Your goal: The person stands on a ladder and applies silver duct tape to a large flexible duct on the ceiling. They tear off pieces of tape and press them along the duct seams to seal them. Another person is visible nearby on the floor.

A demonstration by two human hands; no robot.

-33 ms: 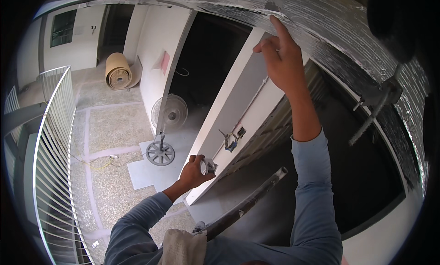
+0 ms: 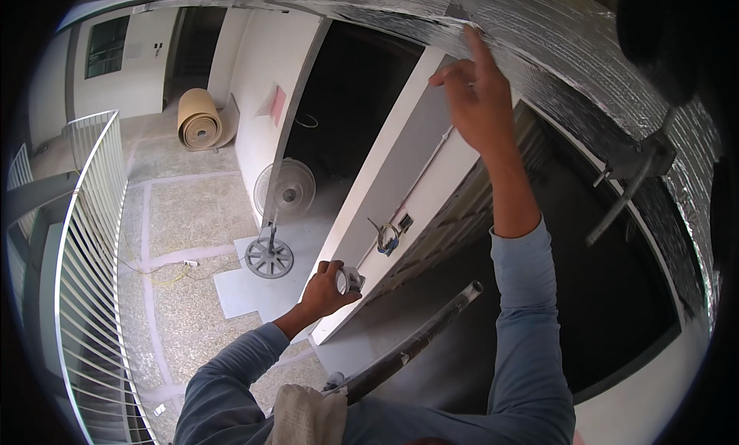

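Observation:
In my left hand (image 2: 322,292) is a roll of silver tape (image 2: 348,279), gripped between thumb and fingers in front of the white wall pillar. My right hand (image 2: 483,98) is raised, its index finger stretched up to the silver foil-covered surface (image 2: 531,52) overhead. That fingertip lies at or very near a foil seam, beside a small dark patch (image 2: 458,11); I cannot tell whether it presses. The other right fingers are partly bent, with nothing visible between them.
Loose wires (image 2: 387,237) hang from a wall box beside the pillar. Below stand a pedestal fan (image 2: 285,191) and a long dark pole (image 2: 408,349). A white railing (image 2: 65,291) runs along the left, a rolled mat (image 2: 198,122) lies farther back, and a metal clamp (image 2: 643,164) hangs at right.
My right hand has shifted slightly to the right along the foil, index finger still extended. The left hand and the tape roll have stayed in place.

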